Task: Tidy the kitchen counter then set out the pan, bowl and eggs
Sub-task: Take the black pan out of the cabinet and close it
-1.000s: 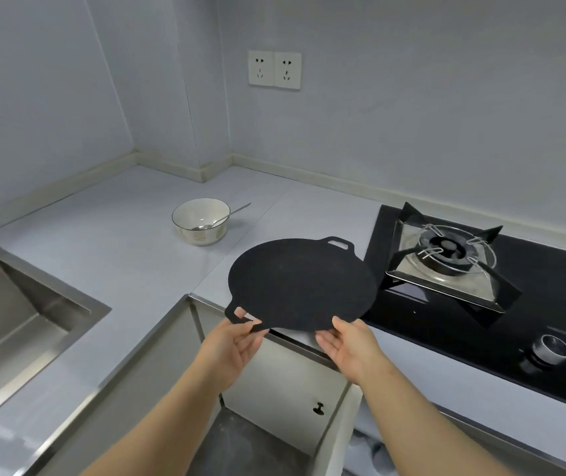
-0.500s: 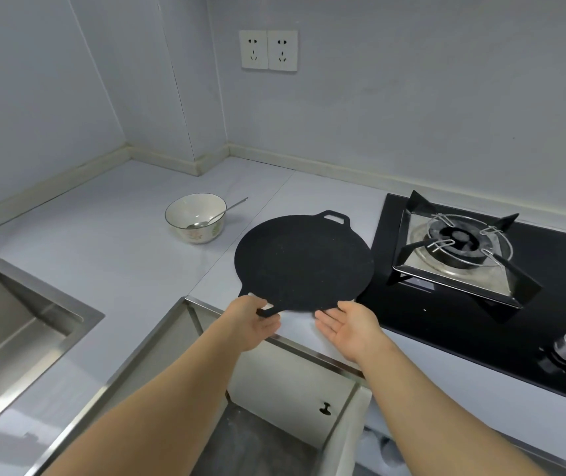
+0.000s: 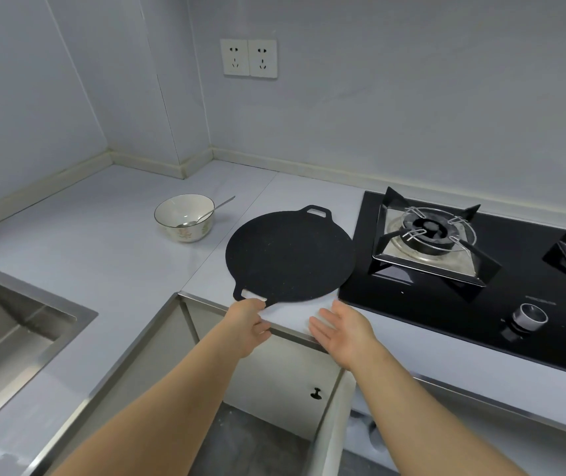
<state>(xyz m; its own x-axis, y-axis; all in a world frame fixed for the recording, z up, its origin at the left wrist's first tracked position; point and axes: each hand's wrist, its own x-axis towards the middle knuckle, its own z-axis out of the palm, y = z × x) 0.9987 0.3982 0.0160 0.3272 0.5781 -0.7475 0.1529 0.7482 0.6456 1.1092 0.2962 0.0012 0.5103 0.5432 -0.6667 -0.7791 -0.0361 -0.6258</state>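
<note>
the pan (image 3: pixel 290 257) is down. 1 second ago both hands held its near rim and it hung over the front edge of the counter (image 3: pixel 103 252). half a second ago the right hand had already let go. now the flat black pan, with its 2 loop handles, lies on the counter between the bowl (image 3: pixel 185 218) and the hob (image 3: pixel 480 304), its right rim reaching the hob's left edge.

the left hand (image 3: pixel 245 324) sits at the pan's near handle with its fingers curled. i cannot tell whether it is pinching the handle or only touching it. the right hand (image 3: pixel 341 329) is off the pan, palm up with its fingers spread loosely, just in front of the near rim over the counter's edge.

the bowl stands apart from the pan, to its left and farther back, with a spoon (image 3: pixel 212 209) leaning in it. so the pan and the bowl both look set out, and i judge the placing step all but done, with only the left hand's release left. no eggs are in view, so they are likely what remains. below the counter, a cabinet door (image 3: pixel 329 424) stands open between the forearms and may want closing as part of the tidying. the sink (image 3: pixel 17 321) is at far left.
</note>
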